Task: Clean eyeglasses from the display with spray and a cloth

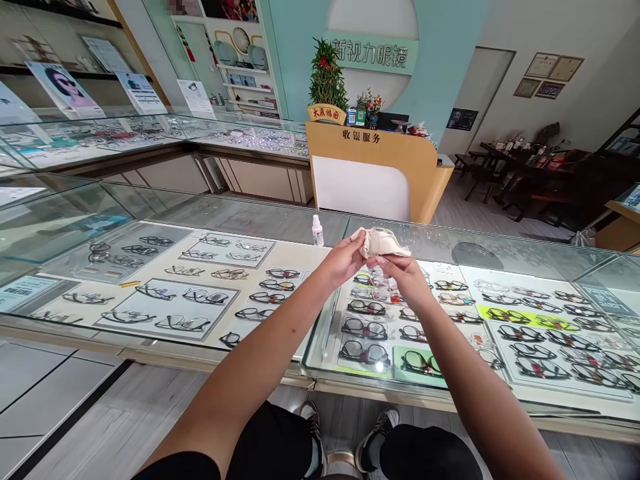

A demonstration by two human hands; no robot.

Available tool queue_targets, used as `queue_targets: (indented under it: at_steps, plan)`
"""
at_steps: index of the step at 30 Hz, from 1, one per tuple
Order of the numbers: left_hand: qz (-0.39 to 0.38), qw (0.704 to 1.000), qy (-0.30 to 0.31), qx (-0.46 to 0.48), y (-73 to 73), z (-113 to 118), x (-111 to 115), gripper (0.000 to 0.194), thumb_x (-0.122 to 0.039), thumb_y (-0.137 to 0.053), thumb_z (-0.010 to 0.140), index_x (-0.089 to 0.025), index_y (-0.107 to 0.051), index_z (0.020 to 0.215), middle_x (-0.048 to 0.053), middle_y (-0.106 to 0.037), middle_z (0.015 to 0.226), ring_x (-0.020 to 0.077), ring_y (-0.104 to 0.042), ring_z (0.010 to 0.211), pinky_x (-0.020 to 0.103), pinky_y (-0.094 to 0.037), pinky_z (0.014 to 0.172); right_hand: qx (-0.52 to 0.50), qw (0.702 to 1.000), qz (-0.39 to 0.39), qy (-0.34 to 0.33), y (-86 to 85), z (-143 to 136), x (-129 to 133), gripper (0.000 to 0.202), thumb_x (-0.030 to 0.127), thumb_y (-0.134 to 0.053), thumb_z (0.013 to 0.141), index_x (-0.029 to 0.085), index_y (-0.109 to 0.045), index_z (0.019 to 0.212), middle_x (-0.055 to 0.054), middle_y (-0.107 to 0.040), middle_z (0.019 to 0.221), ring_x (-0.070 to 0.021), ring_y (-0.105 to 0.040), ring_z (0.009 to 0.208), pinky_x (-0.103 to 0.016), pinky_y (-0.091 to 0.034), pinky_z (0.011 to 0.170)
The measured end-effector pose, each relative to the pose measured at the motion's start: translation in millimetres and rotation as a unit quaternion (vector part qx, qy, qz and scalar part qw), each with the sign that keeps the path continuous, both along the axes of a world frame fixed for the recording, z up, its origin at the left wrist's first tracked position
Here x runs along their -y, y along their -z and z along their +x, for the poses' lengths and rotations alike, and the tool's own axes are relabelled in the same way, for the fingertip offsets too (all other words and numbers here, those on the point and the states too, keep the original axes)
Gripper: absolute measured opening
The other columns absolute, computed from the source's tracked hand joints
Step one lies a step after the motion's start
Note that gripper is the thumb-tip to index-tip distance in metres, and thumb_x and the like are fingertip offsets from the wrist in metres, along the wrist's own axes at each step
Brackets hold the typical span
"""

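Observation:
Above the glass display case (280,400), my two hands meet near the middle of the head view. My left hand (346,259) grips the left end of a bunched cream cloth (383,244). From below and the right, my right hand (404,275) pinches its lower edge, fingers closed. Whether something is wrapped inside the cloth I cannot make out. A small white bottle (317,231) stands upright on the glass, just left of my left hand and apart from it.
Under the glass lie rows of eyeglasses (367,329), some on white or green cards. A wooden counter (370,143) with a plant (326,77) stands beyond. More display cases (100,157) run along the left. A dark table (525,160) with chairs is at the right back.

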State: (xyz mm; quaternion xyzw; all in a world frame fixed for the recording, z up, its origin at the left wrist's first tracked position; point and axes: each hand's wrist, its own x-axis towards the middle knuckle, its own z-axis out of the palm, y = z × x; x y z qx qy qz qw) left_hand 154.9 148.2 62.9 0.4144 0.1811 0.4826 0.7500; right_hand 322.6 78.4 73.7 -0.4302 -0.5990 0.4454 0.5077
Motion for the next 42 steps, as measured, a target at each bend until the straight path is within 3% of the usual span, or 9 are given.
queue_targets:
  at_steps: [4, 7, 9, 11, 15, 18, 23, 30, 42]
  plan:
    - [0.004, 1.0, -0.006, 0.002, 3.4, -5.5, -8.7, 0.033, -0.041, -0.083, 0.089, -0.015, -0.072, 0.106, 0.009, -0.077, 0.105, 0.0198, -0.072, 0.097, 0.034, -0.058, 0.092, -0.035, 0.999, -0.001, 0.012, -1.8, 10.8, -2.7, 0.035, 0.059, -0.074, 0.089, 0.028, -0.088, 0.095, -0.002, -0.067, 0.081, -0.0175, -0.043, 0.073, -0.034, -0.039, 0.073]
    - [0.087, 0.988, -0.107, -0.068, 8.8, -4.0, -8.6, 0.036, -0.047, -0.08, 0.091, -0.018, -0.069, 0.108, 0.006, -0.075, 0.109, 0.0194, -0.069, 0.102, 0.035, -0.054, 0.098, -0.094, 0.995, -0.018, 0.012, -1.2, 15.9, -5.3, 0.031, 0.055, -0.074, 0.089, 0.028, -0.089, 0.096, -0.003, -0.071, 0.09, -0.017, -0.044, 0.073, -0.034, -0.037, 0.073]
    - [0.186, 0.947, -0.205, -0.162, 12.8, -1.9, -4.2, 0.037, -0.053, -0.071, 0.097, -0.019, -0.068, 0.11, 0.005, -0.073, 0.105, 0.0185, -0.066, 0.098, 0.032, -0.052, 0.094, -0.116, 0.993, -0.032, 0.014, -1.7, 17.1, -6.1, 0.03, 0.054, -0.075, 0.089, 0.028, -0.089, 0.096, -0.004, -0.074, 0.095, -0.0167, -0.044, 0.074, -0.034, -0.037, 0.073]
    - [0.275, 0.885, -0.276, -0.257, 16.4, -0.5, 1.9, 0.037, -0.054, -0.059, 0.104, -0.019, -0.067, 0.114, 0.004, -0.071, 0.099, 0.018, -0.064, 0.091, 0.03, -0.05, 0.087, -0.124, 0.991, -0.047, 0.019, -3.4, 17.1, -5.8, 0.03, 0.054, -0.076, 0.087, 0.028, -0.089, 0.095, -0.005, -0.076, 0.097, -0.0165, -0.045, 0.073, -0.034, -0.036, 0.071]
    - [0.359, 0.796, -0.338, -0.352, 22.2, -1.0, 8.6, 0.036, -0.048, -0.047, 0.11, -0.018, -0.064, 0.12, 0.003, -0.066, 0.085, 0.017, -0.058, 0.075, 0.03, -0.047, 0.075, -0.143, 0.987, -0.072, 0.021, -7.8, 16.0, -4.2, 0.031, 0.054, -0.079, 0.082, 0.026, -0.089, 0.091, -0.006, -0.078, 0.094, -0.0155, -0.044, 0.07, -0.033, -0.032, 0.066]
    - [0.397, 0.751, -0.379, -0.369, 26.2, -3.4, 5.5, 0.034, -0.038, -0.044, 0.11, -0.016, -0.061, 0.13, 0.008, -0.071, 0.096, 0.0201, -0.064, 0.083, 0.033, -0.051, 0.079, -0.159, 0.984, -0.082, 0.012, -9.3, 15.4, -3.7, 0.032, 0.054, -0.08, 0.081, 0.025, -0.089, 0.09, -0.006, -0.078, 0.093, -0.0143, -0.043, 0.067, -0.033, -0.03, 0.063]
    - [0.499, 0.67, -0.377, -0.401, 33.6, -6.7, -2.9, 0.047, -0.023, -0.04, 0.108, -0.014, -0.049, 0.153, 0.019, -0.072, 0.127, 0.0295, -0.07, 0.115, 0.042, -0.057, 0.094, -0.16, 0.983, -0.088, -0.003, -10.4, 14.8, -2.8, 0.034, 0.056, -0.081, 0.08, 0.025, -0.089, 0.091, -0.007, -0.078, 0.094, -0.014, -0.044, 0.066, -0.033, -0.033, 0.063]
    - [0.638, 0.571, -0.358, -0.372, 32.9, -5.3, -10.0, 0.067, -0.014, -0.035, 0.107, -0.019, -0.019, 0.172, 0.021, -0.055, 0.16, 0.0318, -0.053, 0.15, 0.051, -0.051, 0.117, -0.165, 0.982, -0.089, -0.001, -19.1, 15.5, 4.8, 0.034, 0.055, -0.081, 0.082, 0.024, -0.089, 0.09, -0.007, -0.079, 0.09, -0.0148, -0.047, 0.067, -0.033, -0.036, 0.065]
    - [0.682, 0.553, -0.331, -0.346, 18.6, -3.4, -5.6, 0.072, -0.008, -0.033, 0.106, -0.02, -0.014, 0.174, 0.019, -0.048, 0.167, 0.0295, -0.041, 0.159, 0.054, -0.045, 0.126, -0.179, 0.975, -0.135, -0.009, -26.8, 18.4, 8.6, 0.036, 0.056, -0.085, 0.076, 0.021, -0.088, 0.086, -0.01, -0.08, 0.088, -0.0166, -0.052, 0.07, -0.032, -0.036, 0.061]
